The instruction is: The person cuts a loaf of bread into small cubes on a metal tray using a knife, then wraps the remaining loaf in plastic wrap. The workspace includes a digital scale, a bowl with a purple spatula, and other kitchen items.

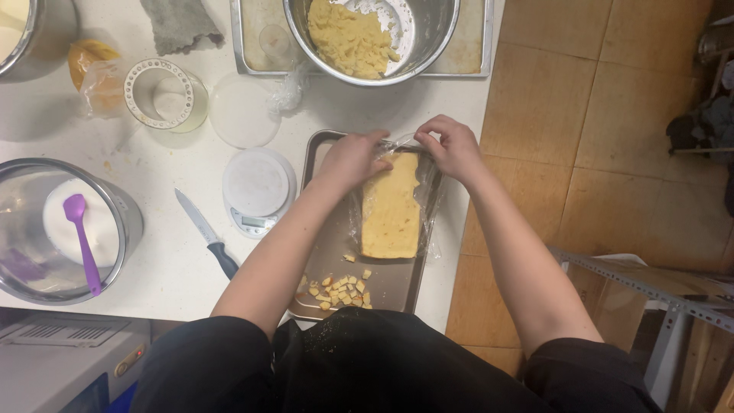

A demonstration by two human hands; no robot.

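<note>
White kitchen counter (pixel 176 268), dark metal tray (pixel 329 245), yellow rectangular dough slab (pixel 391 210) in clear plastic wrap (pixel 432 195), left hand (pixel 353 157) and right hand (pixel 453 145) pinching wrap at its twelve o'clock end.

Yellow dough slab (pixel 391 210); purple spatula (pixel 81 237); black-handled knife (pixel 206 233).

Both arms extended forward, left hand (pixel 350 158) flat, right hand (pixel 453 145) fingers pinched
</note>
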